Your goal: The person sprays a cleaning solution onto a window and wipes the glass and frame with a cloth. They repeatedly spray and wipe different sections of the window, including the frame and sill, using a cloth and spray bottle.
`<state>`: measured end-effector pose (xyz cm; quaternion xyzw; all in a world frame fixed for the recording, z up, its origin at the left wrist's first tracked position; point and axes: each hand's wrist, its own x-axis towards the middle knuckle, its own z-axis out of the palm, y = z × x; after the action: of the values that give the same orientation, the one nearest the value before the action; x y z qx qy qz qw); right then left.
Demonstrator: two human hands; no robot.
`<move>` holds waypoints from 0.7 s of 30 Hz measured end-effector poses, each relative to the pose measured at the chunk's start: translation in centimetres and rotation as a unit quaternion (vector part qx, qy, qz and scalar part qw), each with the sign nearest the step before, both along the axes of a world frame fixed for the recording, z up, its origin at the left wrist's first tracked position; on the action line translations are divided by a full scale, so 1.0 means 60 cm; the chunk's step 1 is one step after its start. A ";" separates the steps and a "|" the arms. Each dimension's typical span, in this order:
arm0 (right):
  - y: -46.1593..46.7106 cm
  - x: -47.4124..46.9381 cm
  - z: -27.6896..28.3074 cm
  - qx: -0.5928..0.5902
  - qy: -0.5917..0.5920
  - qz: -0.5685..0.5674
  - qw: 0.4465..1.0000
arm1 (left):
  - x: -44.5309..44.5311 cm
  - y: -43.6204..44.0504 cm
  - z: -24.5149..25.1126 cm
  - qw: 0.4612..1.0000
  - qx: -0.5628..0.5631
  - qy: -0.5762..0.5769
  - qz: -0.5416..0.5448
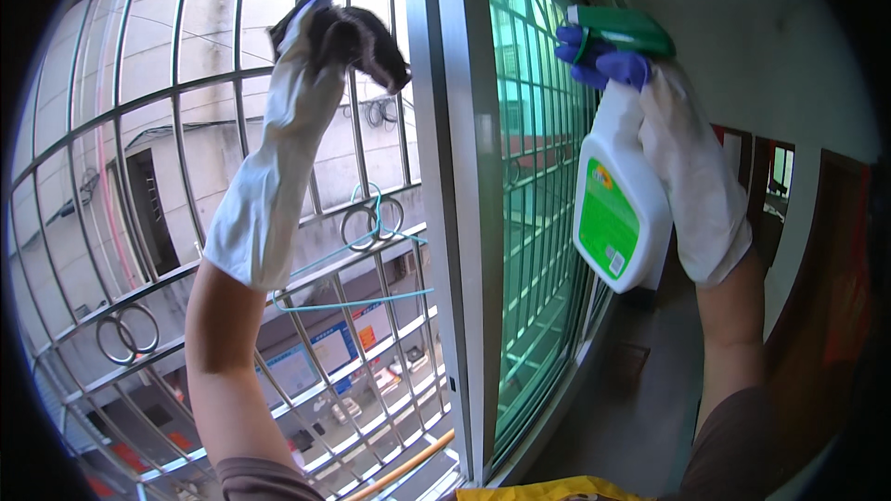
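My left hand [306,49], in a long white rubber glove, is raised on the outer side of the window frame and grips a dark cloth [365,45]. The cloth hangs over to the right, close to the aluminium window frame [452,188]. My right hand [605,66], gloved in white with purple fingers, holds a white spray bottle [619,202] by its neck. Purple fingers wrap the front of its green trigger head [623,29], whose nozzle points left towards the green-tinted sliding glass [536,223].
Metal security bars [177,118] stand beyond the open window section. A light-blue clothes hanger [355,305] hangs on them. Below is a street with parked vehicles [383,379]. An orange pole [404,466] lies low by the sill. Indoors are a corridor floor [592,417] and a doorway [811,236].
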<state>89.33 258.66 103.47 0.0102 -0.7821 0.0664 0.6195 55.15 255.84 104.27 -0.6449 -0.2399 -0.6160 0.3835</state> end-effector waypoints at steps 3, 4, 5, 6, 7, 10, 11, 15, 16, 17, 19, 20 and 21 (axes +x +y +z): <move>0.004 -0.001 -0.059 -0.021 -0.020 0.018 0.999 | -0.017 -0.003 -0.075 0.987 -0.110 -0.092 -0.073; 0.002 -0.001 -0.074 -0.021 -0.022 0.023 0.999 | -0.017 -0.004 -0.104 0.994 -0.068 -0.083 -0.020; -0.002 0.000 -0.090 -0.021 -0.022 0.027 0.999 | -0.016 -0.006 -0.128 0.991 -0.076 -0.095 -0.060; -0.004 -0.002 -0.103 -0.018 -0.022 0.028 0.999 | -0.015 -0.013 -0.157 0.988 -0.096 -0.113 -0.051; -0.008 -0.003 -0.113 -0.014 -0.022 0.027 0.999 | -0.011 -0.020 -0.185 0.988 -0.099 -0.114 -0.044; -0.011 -0.015 -0.119 0.022 -0.028 -0.003 0.999 | 0.009 -0.038 -0.257 0.974 -0.156 -0.161 -0.043; -0.011 -0.021 -0.115 0.039 -0.033 -0.019 0.999 | 0.016 -0.043 -0.278 0.970 -0.165 -0.159 -0.082; -0.020 -0.036 -0.108 0.133 -0.063 -0.096 0.984 | 0.028 -0.064 -0.339 0.966 -0.188 -0.178 -0.010; -0.027 -0.034 -0.110 0.057 -0.063 -0.137 0.987 | 0.027 -0.066 -0.347 0.959 -0.205 -0.190 -0.054; -0.031 -0.035 -0.112 0.004 -0.071 -0.173 0.982 | 0.024 -0.067 -0.351 0.958 -0.206 -0.193 -0.058; -0.041 -0.036 -0.113 0.088 -0.059 -0.198 0.975 | 0.015 -0.064 -0.352 0.954 -0.210 -0.199 -0.073; -0.047 -0.036 -0.116 0.103 -0.054 -0.228 0.967 | 0.010 -0.060 -0.349 0.951 -0.210 -0.212 -0.075; -0.050 -0.039 -0.115 0.137 -0.052 -0.219 0.965 | 0.007 -0.056 -0.346 0.946 -0.217 -0.224 -0.089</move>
<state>87.01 255.67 96.56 -0.0801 -0.7978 -0.1777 0.5705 55.57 252.47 83.50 -0.5768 -0.3889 -0.7092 0.1147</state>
